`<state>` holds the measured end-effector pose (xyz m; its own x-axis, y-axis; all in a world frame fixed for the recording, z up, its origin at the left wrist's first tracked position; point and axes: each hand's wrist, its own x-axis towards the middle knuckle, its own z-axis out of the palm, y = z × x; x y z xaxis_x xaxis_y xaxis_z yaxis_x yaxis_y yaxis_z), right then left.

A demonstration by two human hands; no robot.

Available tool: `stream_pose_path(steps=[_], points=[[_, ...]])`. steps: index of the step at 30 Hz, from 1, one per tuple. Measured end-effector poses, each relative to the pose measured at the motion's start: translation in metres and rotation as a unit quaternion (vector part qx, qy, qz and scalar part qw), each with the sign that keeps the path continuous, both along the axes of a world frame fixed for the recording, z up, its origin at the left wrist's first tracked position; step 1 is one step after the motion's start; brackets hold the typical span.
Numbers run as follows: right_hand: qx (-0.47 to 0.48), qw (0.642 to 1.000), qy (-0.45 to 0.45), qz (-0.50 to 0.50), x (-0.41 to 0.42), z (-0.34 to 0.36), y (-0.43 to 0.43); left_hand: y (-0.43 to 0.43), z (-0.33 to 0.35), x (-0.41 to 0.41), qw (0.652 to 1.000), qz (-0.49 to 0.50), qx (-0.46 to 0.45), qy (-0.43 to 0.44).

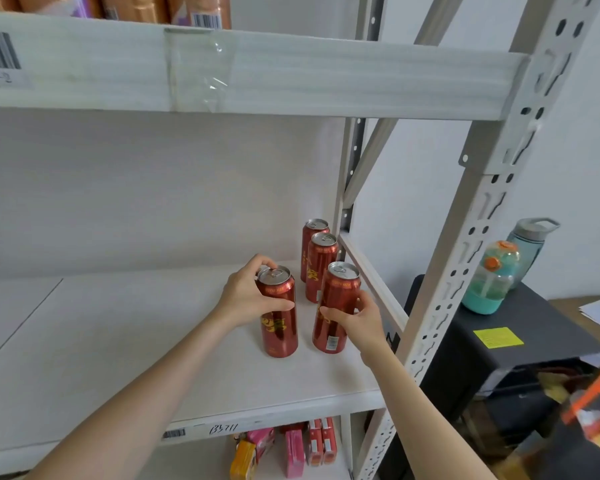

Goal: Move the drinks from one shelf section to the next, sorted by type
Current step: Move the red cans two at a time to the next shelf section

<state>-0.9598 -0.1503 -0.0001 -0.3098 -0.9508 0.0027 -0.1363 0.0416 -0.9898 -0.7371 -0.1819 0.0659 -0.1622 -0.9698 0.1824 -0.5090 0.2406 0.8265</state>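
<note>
The person stands at the rack with both arms reaching in, a red can in each hand. The left hand is wrapped round the left can, with the thumb lying across its front and the other fingers curled behind its rim. A second rim seems to peep out under those fingertips, but I cannot tell whether it is another can. The right hand clasps the right can at mid-height, thumb across the label and fingers curled round the far side. Both cans look upright, with their bases on the shelf board or barely off it. I judge they are being set down or squared up rather than carried.

Just beyond the right hand's fingertips a middle can stands, and a back can stands behind it. They sit close along the side of the shelf by the post. All four are the same kind, which fits sorting by type. The group seems to grow from the back corner forward. Holding the sides lets each can be nudged tight against its neighbour.

Past the post, well to the right of the right hand, a green bottle and a blue bottle stand on a black cabinet. Below the wrists, packets fill the lower shelf.
</note>
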Motion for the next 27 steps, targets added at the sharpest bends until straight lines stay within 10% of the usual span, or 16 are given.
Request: stream_pose_path(steps=[27], points=[[-0.003,0.999,0.039,0.001,-0.008,-0.033,-0.045,-0.029,-0.021,-0.009,0.999,-0.029,-0.018,0.007]])
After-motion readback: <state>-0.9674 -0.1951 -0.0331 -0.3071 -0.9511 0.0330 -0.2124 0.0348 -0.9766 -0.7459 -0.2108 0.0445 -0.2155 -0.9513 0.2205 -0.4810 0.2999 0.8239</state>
